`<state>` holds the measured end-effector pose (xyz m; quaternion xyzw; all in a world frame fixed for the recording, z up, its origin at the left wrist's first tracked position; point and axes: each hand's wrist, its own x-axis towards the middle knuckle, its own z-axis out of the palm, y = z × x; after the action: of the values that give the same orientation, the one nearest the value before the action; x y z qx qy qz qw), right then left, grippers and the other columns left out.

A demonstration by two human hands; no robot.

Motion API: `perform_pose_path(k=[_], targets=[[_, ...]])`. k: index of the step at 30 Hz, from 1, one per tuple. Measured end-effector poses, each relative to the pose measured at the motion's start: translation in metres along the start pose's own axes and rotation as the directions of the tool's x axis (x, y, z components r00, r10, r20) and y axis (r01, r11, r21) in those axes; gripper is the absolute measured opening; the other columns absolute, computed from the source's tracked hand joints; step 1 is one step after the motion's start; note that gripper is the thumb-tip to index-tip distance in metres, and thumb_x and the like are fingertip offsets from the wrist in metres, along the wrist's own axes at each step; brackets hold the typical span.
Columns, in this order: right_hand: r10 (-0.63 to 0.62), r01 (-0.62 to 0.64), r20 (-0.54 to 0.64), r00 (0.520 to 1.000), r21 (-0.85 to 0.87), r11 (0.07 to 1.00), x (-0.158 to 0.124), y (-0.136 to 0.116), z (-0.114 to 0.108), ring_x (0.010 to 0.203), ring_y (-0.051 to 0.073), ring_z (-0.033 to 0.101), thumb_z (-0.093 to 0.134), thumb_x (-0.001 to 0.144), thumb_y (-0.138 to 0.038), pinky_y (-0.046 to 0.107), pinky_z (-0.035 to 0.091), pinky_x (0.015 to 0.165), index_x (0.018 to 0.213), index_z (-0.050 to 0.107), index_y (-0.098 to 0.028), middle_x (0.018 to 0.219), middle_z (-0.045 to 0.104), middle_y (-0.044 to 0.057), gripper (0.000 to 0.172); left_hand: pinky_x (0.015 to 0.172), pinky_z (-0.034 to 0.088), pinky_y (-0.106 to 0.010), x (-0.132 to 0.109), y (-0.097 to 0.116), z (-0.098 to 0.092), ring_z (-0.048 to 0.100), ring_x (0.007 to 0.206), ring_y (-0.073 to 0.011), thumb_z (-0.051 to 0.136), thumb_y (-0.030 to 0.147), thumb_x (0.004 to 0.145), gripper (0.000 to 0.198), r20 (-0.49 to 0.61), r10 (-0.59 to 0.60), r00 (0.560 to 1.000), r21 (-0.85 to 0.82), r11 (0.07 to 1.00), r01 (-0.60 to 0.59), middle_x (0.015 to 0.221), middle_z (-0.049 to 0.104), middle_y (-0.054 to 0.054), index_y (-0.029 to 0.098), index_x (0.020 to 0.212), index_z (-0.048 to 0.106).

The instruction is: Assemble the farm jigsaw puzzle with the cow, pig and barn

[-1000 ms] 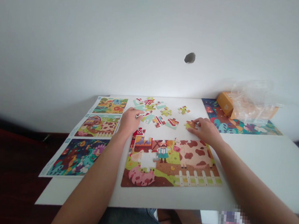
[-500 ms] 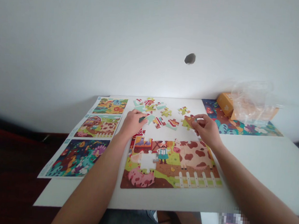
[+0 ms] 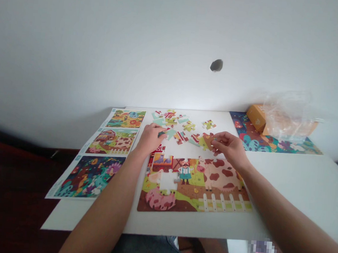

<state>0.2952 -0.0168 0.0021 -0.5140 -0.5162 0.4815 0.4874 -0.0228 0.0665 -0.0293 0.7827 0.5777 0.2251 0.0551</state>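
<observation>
My right hand (image 3: 228,145) pinches a brown and green puzzle piece (image 3: 205,142) by its right side, above the white tabletop. My left hand (image 3: 152,139) has its thumb and fingertips closed on a dark teal puzzle piece (image 3: 162,134), partly hidden by the fingers. Beside those fingertips is a pale blue piece (image 3: 172,133). Below both hands lies a partly joined farm puzzle (image 3: 186,200) with a cow, a farmer and a pig. It has a gap left of the farmer, and its upper edge is uneven.
Loose pieces (image 3: 189,125) lie behind the hands. A sheet with three printed pictures (image 3: 78,162) is at left. At the back right, a dark coloured picture (image 3: 244,138) lies under an orange box (image 3: 256,117) and a clear plastic bag (image 3: 288,116). A wall rises behind the table.
My right hand has moved a little left with the brown and green piece, now close to the loose red and white pieces. My left hand stays nearly in place.
</observation>
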Motion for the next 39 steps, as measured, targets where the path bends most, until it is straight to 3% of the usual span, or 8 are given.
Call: perform_pose_path(k=[11,18,24,26,28,29,35,39], targets=[[0.135,-0.160,0.321,0.937,0.052,0.986,-0.024,-0.006,0.032,0.059,0.017,0.069,0.078,0.077,-0.042,0.029,0.057,0.058,0.091,0.061,-0.017,0.070,0.071,0.002,0.034,0.097,0.048,-0.040,0.000,0.001,-0.001,0.058,0.100,-0.0266,0.067,0.029,0.086,0.027,-0.014,0.013,1.000,0.017,1.000,-0.012,0.105,0.066,-0.008,0.022,0.109,0.077],[0.186,-0.206,0.366,0.912,0.017,0.978,-0.026,-0.008,0.034,0.060,0.016,0.068,0.076,0.078,-0.046,0.030,0.057,0.061,0.092,0.061,-0.017,0.070,0.072,0.003,0.035,0.095,0.049,-0.042,0.000,0.000,0.001,0.059,0.098,-0.0274,0.067,0.029,0.084,0.025,-0.030,0.019,0.999,0.020,1.000,-0.019,0.104,0.067,-0.009,0.022,0.106,0.078],[0.191,-0.205,0.378,0.906,-0.003,0.979,-0.029,-0.010,0.038,0.061,0.015,0.068,0.075,0.079,-0.046,0.029,0.057,0.062,0.093,0.062,-0.018,0.072,0.072,0.002,0.034,0.093,0.049,-0.034,-0.005,0.029,-0.024,0.064,0.095,-0.0214,0.060,0.034,0.091,0.024,-0.245,0.095,0.965,-0.243,0.957,-0.156,0.098,0.072,-0.007,0.018,0.099,0.077],[0.188,-0.201,0.376,0.907,-0.004,0.980,-0.029,-0.009,0.039,0.061,0.015,0.069,0.074,0.080,-0.046,0.029,0.057,0.062,0.094,0.062,-0.018,0.073,0.073,0.002,0.034,0.075,0.051,-0.027,-0.011,0.047,-0.035,0.065,0.077,-0.0163,0.061,0.039,0.091,0.028,-0.060,0.120,0.991,-0.442,0.887,-0.134,0.091,0.075,-0.005,0.017,0.096,0.077],[0.186,-0.198,0.377,0.908,-0.006,0.980,-0.030,-0.008,0.041,0.063,0.015,0.069,0.073,0.081,-0.046,0.028,0.057,0.062,0.096,0.062,-0.018,0.073,0.073,0.002,0.034,0.067,0.049,-0.024,-0.017,0.062,-0.042,0.064,0.070,-0.0144,0.062,0.042,0.090,0.031,0.206,0.214,0.955,-0.569,0.820,-0.061,0.085,0.075,-0.004,0.017,0.102,0.077],[0.186,-0.199,0.380,0.906,-0.004,0.980,-0.031,-0.007,0.042,0.064,0.015,0.070,0.073,0.081,-0.045,0.028,0.057,0.062,0.097,0.062,-0.018,0.074,0.073,0.002,0.034,0.064,0.048,-0.023,-0.019,0.068,-0.043,0.063,0.068,-0.0136,0.066,0.042,0.087,0.032,0.275,0.237,0.932,-0.583,0.812,-0.034,0.083,0.075,-0.004,0.017,0.103,0.077],[0.213,-0.259,0.459,0.863,0.039,0.965,-0.037,-0.003,0.053,0.072,0.017,0.071,0.074,0.081,-0.041,0.027,0.057,0.064,0.098,0.064,-0.017,0.080,0.072,0.003,0.032,0.061,0.046,-0.020,-0.021,0.071,-0.046,0.064,0.069,-0.0130,0.072,0.039,0.080,0.027,0.576,0.369,0.729,-0.585,0.809,0.053,0.084,0.075,-0.003,0.017,0.095,0.076],[0.174,-0.166,0.467,0.867,-0.058,0.984,-0.039,-0.003,0.057,0.075,0.016,0.068,0.071,0.083,-0.039,0.028,0.055,0.067,0.099,0.067,-0.015,0.086,0.072,0.004,0.029,0.045,0.039,-0.020,-0.020,0.061,-0.053,0.054,0.043,-0.0108,0.069,0.045,0.079,0.030,0.795,0.262,0.547,-0.430,0.879,0.204,0.057,0.065,0.000,0.016,0.083,0.072]])
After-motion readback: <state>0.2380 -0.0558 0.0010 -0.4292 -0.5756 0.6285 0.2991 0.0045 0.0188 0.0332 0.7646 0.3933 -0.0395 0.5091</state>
